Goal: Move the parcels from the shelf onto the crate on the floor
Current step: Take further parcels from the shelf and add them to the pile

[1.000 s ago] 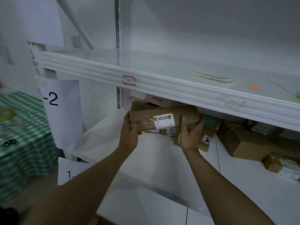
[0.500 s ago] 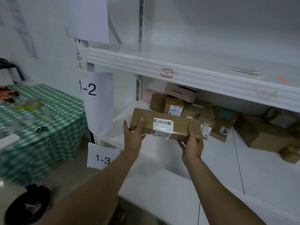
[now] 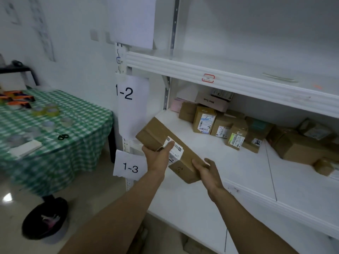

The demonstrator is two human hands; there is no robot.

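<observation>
A person at a white storage rack holds a long brown parcel (image 3: pixel 186 160) in both hands, tilted, in the air at the front left corner of the shelf (image 3: pixel 211 143). The left hand (image 3: pixel 157 158) grips it at the white label, thumb on top; the right hand (image 3: pixel 209 173) curls round its lower end. More parcels (image 3: pixel 204 120) sit along the back of the shelf. To the left, a table (image 3: pixel 73 114) under a green check cloth carries tape rolls (image 3: pixel 45 111).
</observation>
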